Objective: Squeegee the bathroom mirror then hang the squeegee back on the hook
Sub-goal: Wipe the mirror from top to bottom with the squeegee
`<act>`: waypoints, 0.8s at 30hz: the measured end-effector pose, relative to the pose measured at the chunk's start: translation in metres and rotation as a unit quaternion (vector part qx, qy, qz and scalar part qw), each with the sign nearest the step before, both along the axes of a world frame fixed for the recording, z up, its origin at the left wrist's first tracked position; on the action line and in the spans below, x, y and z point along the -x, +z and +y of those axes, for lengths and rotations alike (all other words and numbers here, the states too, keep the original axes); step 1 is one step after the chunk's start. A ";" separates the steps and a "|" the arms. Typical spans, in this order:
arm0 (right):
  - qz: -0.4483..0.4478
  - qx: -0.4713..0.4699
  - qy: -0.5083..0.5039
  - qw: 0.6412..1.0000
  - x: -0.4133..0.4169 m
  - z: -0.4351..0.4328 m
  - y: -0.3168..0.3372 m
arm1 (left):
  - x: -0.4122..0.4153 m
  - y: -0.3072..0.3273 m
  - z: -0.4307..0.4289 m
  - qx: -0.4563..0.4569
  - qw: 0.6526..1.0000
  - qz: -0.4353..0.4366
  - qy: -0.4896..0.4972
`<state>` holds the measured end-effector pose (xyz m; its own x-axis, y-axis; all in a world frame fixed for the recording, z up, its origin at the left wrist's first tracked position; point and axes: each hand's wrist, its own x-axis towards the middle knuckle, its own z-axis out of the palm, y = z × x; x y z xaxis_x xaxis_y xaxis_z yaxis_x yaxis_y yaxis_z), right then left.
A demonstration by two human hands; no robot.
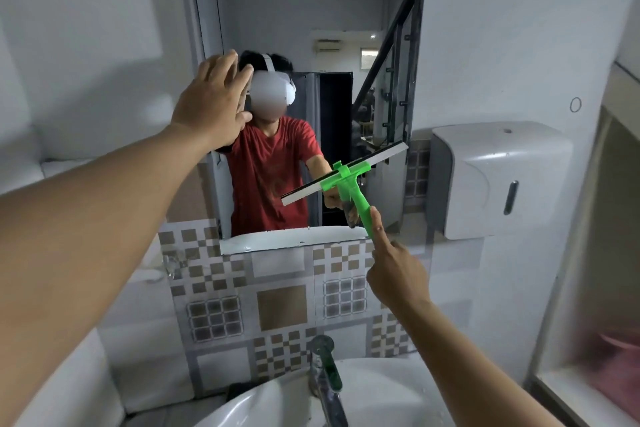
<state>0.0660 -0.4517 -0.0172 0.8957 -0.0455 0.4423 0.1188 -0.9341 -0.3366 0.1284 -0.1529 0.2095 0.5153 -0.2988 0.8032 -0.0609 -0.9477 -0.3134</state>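
A green plastic squeegee (pixel 349 184) with a long grey blade is held by its handle in the right hand (pixel 394 270), low on the right part of the rectangular wall mirror (pixel 311 10). The blade is laid against the glass at a tilt, its right end higher than its left. The fingers (pixel 376 222) of the right hand are closed around the lower end of the handle, with the index finger stretched up along it.

The left hand (pixel 214 104) is raised at the mirror's left edge, its fingers spread apart and nothing gripped in it; whether the palm is pressed on the glass cannot be told.

In the mirror, a person in a red T-shirt with a white headset is reflected. Below the mirror, a wall of brown and grey patterned tiles (pixel 280 302) is seen. A white plastic paper dispenser (pixel 498 177) is mounted on the wall to the right of the mirror. At the bottom, a white ceramic basin (pixel 277 399) with a chrome tap (pixel 325 381) is seen. A small clear wall hook (pixel 171 263) is fixed on the tiles at lower left, well apart from the squeegee.
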 end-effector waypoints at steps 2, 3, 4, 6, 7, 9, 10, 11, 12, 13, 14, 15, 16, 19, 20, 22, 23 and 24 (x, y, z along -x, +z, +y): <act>0.019 -0.042 -0.006 0.999 0.004 0.006 -0.012 | 0.000 -0.002 0.000 -0.007 1.000 -0.006 0.005; 0.028 -0.063 -0.007 0.998 0.005 0.010 -0.018 | 0.000 -0.005 0.001 -0.010 1.000 -0.010 0.008; 0.037 -0.082 -0.005 0.996 0.008 0.014 -0.023 | 0.001 -0.009 0.001 -0.008 1.000 -0.013 0.011; 0.053 -0.116 0.005 0.992 0.012 0.022 -0.027 | 0.000 -0.018 0.001 0.002 1.000 -0.017 0.009; 0.059 -0.130 0.008 0.990 0.013 0.026 -0.027 | 0.000 -0.021 0.001 0.006 1.000 -0.018 0.006; 0.070 -0.164 0.015 0.984 0.014 0.034 -0.025 | 0.000 -0.023 0.000 0.015 1.000 -0.017 -0.002; 0.076 -0.189 0.020 0.979 0.014 0.040 -0.025 | 0.000 -0.022 0.000 0.018 1.000 -0.015 -0.005; 0.081 -0.219 0.026 0.972 0.015 0.046 -0.025 | -0.001 -0.022 0.000 0.019 1.000 -0.013 -0.005; 0.085 -0.246 0.033 0.965 0.017 0.051 -0.026 | -0.001 -0.022 0.002 0.019 1.000 -0.012 -0.004; 0.088 -0.268 0.038 0.959 0.017 0.057 -0.027 | -0.002 -0.022 0.003 0.018 1.000 -0.010 -0.006; 0.089 -0.283 0.043 0.954 0.018 0.062 -0.028 | -0.002 -0.022 0.005 0.017 1.000 -0.007 -0.008; 0.092 -0.294 0.045 0.950 0.019 0.068 -0.028 | -0.002 -0.022 0.006 0.014 1.000 -0.004 -0.010; 0.094 -0.306 0.045 0.946 0.020 0.073 -0.029 | -0.001 -0.023 0.007 0.010 1.000 -0.004 -0.008; 0.104 -0.340 0.042 0.934 0.024 0.090 -0.032 | 0.003 -0.032 0.007 0.002 1.000 -0.015 0.009; 0.111 -0.351 0.045 0.929 0.026 0.096 -0.034 | 0.002 -0.035 0.007 0.003 1.000 -0.009 0.008; 0.128 -0.370 0.057 0.918 0.033 0.108 -0.039 | 0.001 -0.042 0.007 0.008 1.000 0.003 0.001; 0.136 -0.381 0.065 0.912 0.037 0.115 -0.042 | 0.000 -0.043 0.008 0.011 1.000 0.004 -0.001; 0.142 -0.399 0.074 0.903 0.039 0.122 -0.045 | -0.001 -0.044 0.009 0.015 1.000 0.003 -0.003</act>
